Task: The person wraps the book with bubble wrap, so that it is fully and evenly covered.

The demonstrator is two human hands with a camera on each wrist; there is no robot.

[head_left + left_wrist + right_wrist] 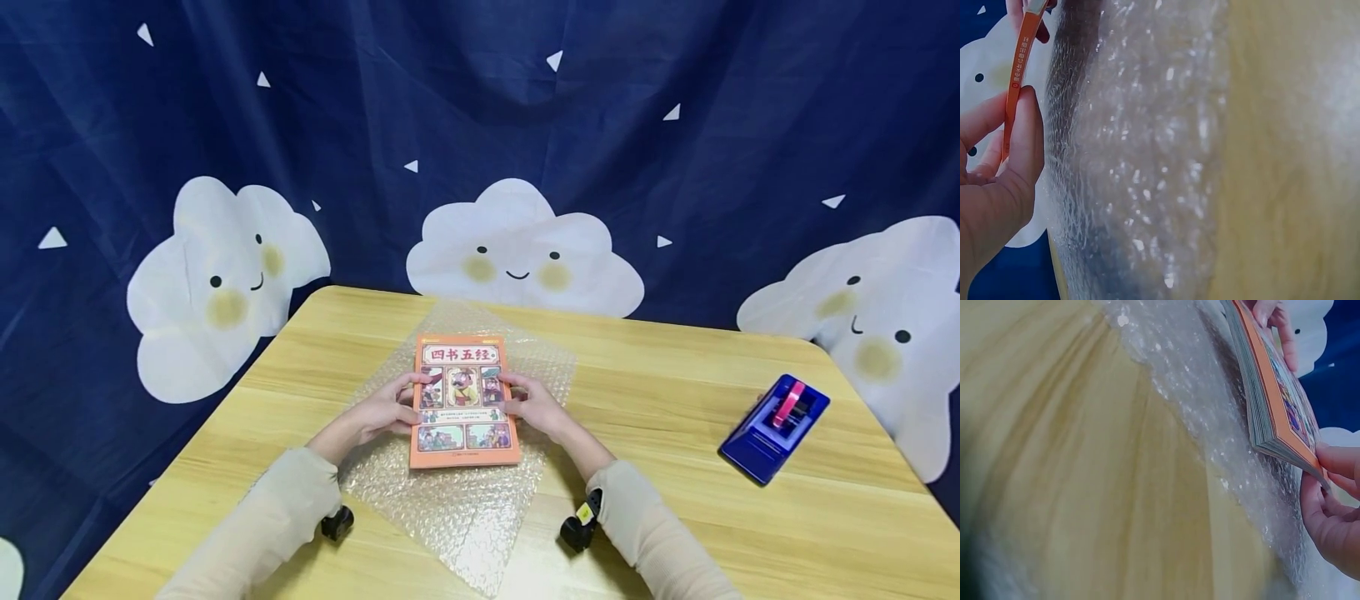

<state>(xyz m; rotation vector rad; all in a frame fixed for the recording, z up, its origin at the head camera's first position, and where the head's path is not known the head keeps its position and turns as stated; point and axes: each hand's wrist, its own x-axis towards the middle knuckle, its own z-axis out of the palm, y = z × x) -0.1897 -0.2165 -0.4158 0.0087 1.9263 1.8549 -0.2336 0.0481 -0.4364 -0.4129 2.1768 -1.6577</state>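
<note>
An orange paperback book [465, 421] with cartoon panels and red Chinese characters on its cover is held by both hands above a sheet of bubble wrap [465, 508]. My left hand [380, 411] grips its left edge, the orange spine [1019, 69] pinched between thumb and fingers in the left wrist view. On the opposite edge, my right hand [536, 406] pinches the page side, with the grey page block [1250, 381] showing in the right wrist view. The cover faces up, and a gap between book and wrap appears in both wrist views.
A blue tape dispenser [757, 446] with a pink-red tape roll [788, 404] sits on the right of the wooden table [652, 375]. The bubble wrap lies diagonally, one corner toward the front edge. Behind the table hangs a dark blue curtain [480, 100] with smiling clouds.
</note>
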